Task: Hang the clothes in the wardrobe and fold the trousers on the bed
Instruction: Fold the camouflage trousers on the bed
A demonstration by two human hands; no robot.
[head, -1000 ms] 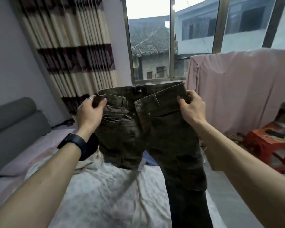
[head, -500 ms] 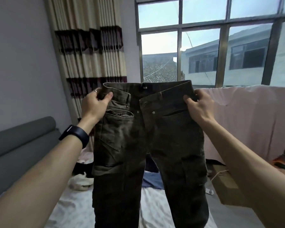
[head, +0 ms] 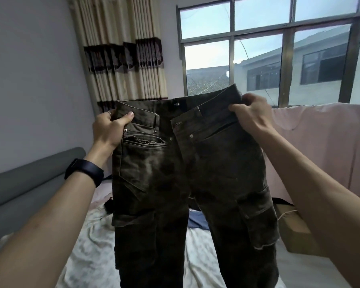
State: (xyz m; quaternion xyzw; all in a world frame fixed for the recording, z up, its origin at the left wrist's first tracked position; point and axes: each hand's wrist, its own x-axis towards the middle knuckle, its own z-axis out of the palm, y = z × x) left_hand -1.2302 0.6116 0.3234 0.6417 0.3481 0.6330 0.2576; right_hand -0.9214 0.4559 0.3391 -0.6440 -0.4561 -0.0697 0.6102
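In the head view, dark olive cargo trousers (head: pixel 181 173) hang front-facing in mid-air above the bed (head: pixel 92 246), filling the centre and running off the frame at 6 o'clock. The left hand (head: pixel 108 129), at 9 o'clock from the open fly, grips one waistband corner, thumb on the front. The right hand (head: pixel 252 117), at 2 o'clock, pinches the opposite corner slightly higher. A black watch (head: pixel 85 170) sits on the left wrist. A pink cloth (head: pixel 320 142) hangs at 3 o'clock, with a cardboard box (head: pixel 295 229) below it.

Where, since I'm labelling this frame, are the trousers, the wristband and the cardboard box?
trousers (head: pixel 146 173): head view, front below the pocket
wristband (head: pixel 84 170): head view, black strap on left wrist
cardboard box (head: pixel 293 229): head view, brown top face
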